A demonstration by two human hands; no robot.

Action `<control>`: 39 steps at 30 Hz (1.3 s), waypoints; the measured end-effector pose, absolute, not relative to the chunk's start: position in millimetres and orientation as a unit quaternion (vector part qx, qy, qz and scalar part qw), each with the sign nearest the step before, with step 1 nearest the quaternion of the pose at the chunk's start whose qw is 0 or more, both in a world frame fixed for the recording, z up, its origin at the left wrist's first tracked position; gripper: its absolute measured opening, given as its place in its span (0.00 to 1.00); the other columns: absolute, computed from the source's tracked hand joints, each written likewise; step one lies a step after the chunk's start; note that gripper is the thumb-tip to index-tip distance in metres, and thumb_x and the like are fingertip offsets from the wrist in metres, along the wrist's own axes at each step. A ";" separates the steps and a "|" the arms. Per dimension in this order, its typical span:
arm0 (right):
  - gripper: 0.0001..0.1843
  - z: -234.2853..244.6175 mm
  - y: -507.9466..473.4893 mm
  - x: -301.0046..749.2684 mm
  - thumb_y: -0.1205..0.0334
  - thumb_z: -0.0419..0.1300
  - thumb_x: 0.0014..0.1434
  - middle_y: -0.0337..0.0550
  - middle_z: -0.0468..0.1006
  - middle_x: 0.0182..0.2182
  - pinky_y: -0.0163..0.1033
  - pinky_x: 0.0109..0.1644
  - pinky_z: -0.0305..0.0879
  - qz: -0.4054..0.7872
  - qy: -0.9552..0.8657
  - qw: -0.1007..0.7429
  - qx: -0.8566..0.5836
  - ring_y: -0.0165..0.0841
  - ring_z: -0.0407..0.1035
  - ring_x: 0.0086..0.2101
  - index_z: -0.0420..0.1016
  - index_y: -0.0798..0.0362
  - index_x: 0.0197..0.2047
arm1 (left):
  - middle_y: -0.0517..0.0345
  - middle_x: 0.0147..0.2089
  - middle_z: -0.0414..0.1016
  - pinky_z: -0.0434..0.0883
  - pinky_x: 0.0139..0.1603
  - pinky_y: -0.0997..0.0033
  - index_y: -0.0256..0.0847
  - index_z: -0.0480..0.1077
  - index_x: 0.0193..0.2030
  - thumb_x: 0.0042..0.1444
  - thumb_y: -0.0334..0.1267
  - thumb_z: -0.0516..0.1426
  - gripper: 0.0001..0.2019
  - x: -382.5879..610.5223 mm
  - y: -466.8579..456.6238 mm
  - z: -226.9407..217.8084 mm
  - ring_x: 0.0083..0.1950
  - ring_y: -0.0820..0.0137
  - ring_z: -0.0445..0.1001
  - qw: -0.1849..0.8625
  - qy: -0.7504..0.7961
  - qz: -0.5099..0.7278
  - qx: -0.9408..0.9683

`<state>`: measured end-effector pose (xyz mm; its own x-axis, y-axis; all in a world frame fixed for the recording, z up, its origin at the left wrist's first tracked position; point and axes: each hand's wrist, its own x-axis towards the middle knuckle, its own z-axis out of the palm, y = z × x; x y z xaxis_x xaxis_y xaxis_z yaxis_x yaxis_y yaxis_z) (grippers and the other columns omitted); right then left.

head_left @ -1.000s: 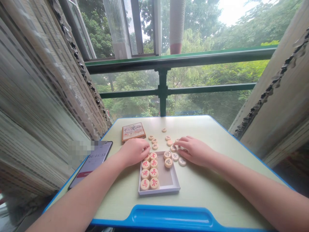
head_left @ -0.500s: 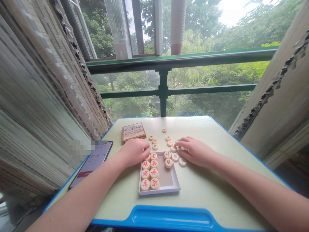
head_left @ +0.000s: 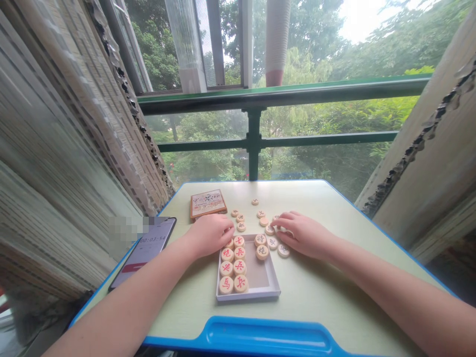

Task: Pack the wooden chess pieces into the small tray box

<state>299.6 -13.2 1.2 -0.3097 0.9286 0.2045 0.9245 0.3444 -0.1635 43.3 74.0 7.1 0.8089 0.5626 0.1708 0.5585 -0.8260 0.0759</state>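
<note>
A shallow white cardboard box (head_left: pixel 275 283) holds several Chinese chess pieces. Two columns of red-marked pieces (head_left: pixel 240 267) fill its left side, and two dark-marked pieces (head_left: pixel 262 252) sit at its upper right. Over the box's upper left corner, my left hand (head_left: pixel 213 232) rests with fingers curled on the rim, partly covering a red piece. My right hand (head_left: pixel 301 230) hovers low on the right, fingers apart, its fingertips close to a loose dark-marked piece (head_left: pixel 269 229). More loose pieces (head_left: pixel 283 250) lie around it, some partly hidden by the hand.
A printed chess box lid (head_left: pixel 208 202) lies at the back left. Beside my left forearm is a phone (head_left: pixel 150 248) showing a timer. Several loose pieces (head_left: pixel 241 226) lie beyond the box. The table has a blue tray groove (head_left: pixel 266 334) at its front edge.
The view has shifted slightly, so everything appears a little further right. Both hands and the pieces keep nearly the same places relative to each other.
</note>
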 end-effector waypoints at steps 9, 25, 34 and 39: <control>0.15 2.6 -13.7 298.3 0.60 0.51 0.59 0.48 0.75 0.42 0.41 0.44 0.64 0.007 -0.806 0.129 -0.578 0.38 0.68 0.41 0.73 0.50 0.47 | 0.54 0.29 0.73 0.62 0.33 0.72 0.40 0.71 0.27 0.58 0.39 0.46 0.15 43.5 74.7 4.7 0.33 0.69 0.70 0.008 0.283 0.110 0.953; 0.15 1.8 -13.8 299.0 0.63 0.49 0.60 0.47 0.76 0.43 0.40 0.43 0.64 -0.008 -0.800 0.120 -0.587 0.37 0.68 0.42 0.73 0.51 0.45 | 0.55 0.27 0.74 0.62 0.34 0.72 0.39 0.73 0.30 0.58 0.39 0.47 0.15 40.0 76.0 3.0 0.30 0.72 0.70 -0.011 0.300 0.245 0.922; 0.14 4.1 -14.4 298.3 0.61 0.50 0.60 0.45 0.77 0.37 0.37 0.37 0.63 -0.016 -0.778 0.127 -0.616 0.35 0.70 0.37 0.75 0.50 0.42 | 0.56 0.33 0.78 0.65 0.35 0.72 0.41 0.75 0.38 0.55 0.38 0.49 0.13 44.3 91.9 -8.9 0.34 0.69 0.73 0.057 0.365 0.241 0.897; 0.16 5.3 -15.5 299.0 0.64 0.49 0.60 0.45 0.77 0.39 0.37 0.39 0.63 -0.002 -0.793 0.145 -0.592 0.34 0.70 0.38 0.73 0.49 0.47 | 0.56 0.35 0.78 0.67 0.35 0.72 0.40 0.75 0.41 0.55 0.38 0.50 0.14 46.0 91.0 -9.3 0.36 0.68 0.74 0.079 0.378 0.230 0.893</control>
